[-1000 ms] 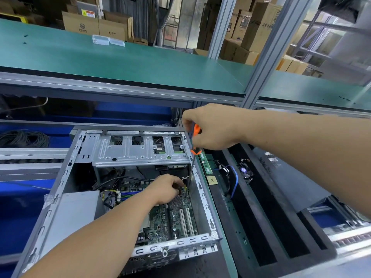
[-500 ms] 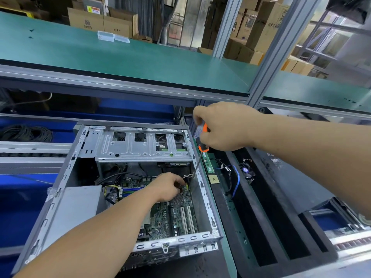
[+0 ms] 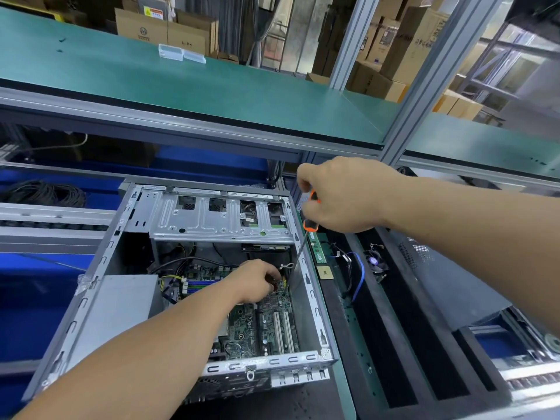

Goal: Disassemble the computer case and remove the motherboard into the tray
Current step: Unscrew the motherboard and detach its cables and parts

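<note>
Green motherboard (image 3: 266, 319) in open case (image 3: 315, 301); right hand (image 3: 342, 195) grips screwdriver (image 3: 309, 225), left hand's (image 3: 257, 280) grip unclear

A green-topped shelf (image 3: 188, 86) spans above the desk, carried by grey aluminium posts (image 3: 424, 95); stacked cardboard boxes (image 3: 394, 50) stand behind; blue panels (image 3: 27, 304) line the left side.
</note>
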